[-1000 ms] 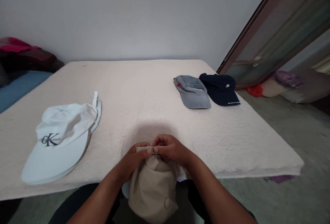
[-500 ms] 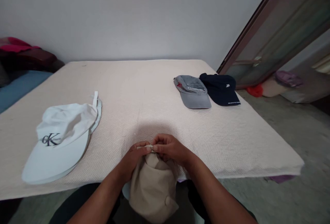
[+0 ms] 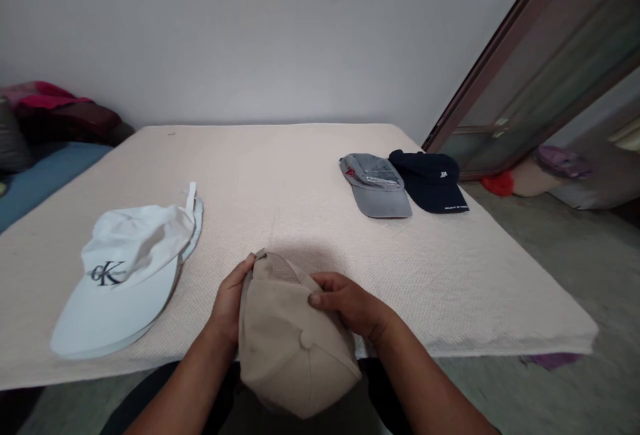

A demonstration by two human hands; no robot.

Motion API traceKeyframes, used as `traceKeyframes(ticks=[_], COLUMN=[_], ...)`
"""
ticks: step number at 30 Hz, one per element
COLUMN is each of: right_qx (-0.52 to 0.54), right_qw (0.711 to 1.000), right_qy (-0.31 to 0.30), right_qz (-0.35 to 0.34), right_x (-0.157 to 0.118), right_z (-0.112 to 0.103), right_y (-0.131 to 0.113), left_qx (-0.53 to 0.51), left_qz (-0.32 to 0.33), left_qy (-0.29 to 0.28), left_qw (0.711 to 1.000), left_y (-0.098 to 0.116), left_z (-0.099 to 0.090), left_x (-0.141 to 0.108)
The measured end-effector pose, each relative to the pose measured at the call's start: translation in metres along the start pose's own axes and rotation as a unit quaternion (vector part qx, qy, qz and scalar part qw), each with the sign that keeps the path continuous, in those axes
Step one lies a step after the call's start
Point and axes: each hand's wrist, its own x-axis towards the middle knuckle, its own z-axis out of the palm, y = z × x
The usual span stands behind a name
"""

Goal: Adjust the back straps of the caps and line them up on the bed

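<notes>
A beige cap (image 3: 293, 331) is held between my hands at the table's front edge, its crown and top button facing me and its back strap opening at the top. My left hand (image 3: 231, 301) is closed round the cap's left side, thumb by the end of the strap. My right hand (image 3: 345, 301) pinches the fabric on the right, thumb on the crown. Most of my fingers are behind the cloth, and the brim is hidden. To the left lies a white cap (image 3: 135, 241) with black letters, another pale cap partly under it.
A grey cap (image 3: 375, 185) and a navy cap (image 3: 433, 181) overlap at the back right of the cloth-covered table (image 3: 240, 161). Behind the table rises a pale wall (image 3: 250, 35). A glazed door (image 3: 500, 88) stands at the right; pink and blue fabrics lie at the far left.
My hands have moved apart from the strap, where both were pinching, to the cap's two sides. The cap has risen and tilted, showing more of its crown and its opening.
</notes>
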Motion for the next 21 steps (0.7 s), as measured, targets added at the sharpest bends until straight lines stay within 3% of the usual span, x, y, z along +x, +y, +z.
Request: traceKeyframes(ticks=[4,7,11,18,21], right_qx=[0.097,0.115,0.058,0.008,0.08], right_qw=[0.985,0.975,0.985,0.997,0.99], right_qy=[0.111,0.15,0.142,0.07,0.095], right_qz=[-0.086,-0.117,-0.075,-0.015,-0.072], right_x=[0.001,0.0,-0.001,-0.002,0.0], right_z=[-0.004,-0.005,-0.007,-0.009,-0.007], right_y=[-0.005,-0.013,-0.015,-0.004,-0.007], left_qx=[-0.009,0.011,0.027,0.068,0.129], left_qz=[-0.027,-0.038,-0.041,-0.021,0.018], left_qy=[-0.018,-0.01,-0.002,-0.002,-0.056], left_qw=[0.999,0.999,0.999,0.997,0.99], left_y=[0.0,-0.003,-0.006,-0.01,-0.015], left_z=[0.005,0.009,0.007,0.003,-0.002], left_x=[0.0,-0.001,-0.001,-0.002,0.001])
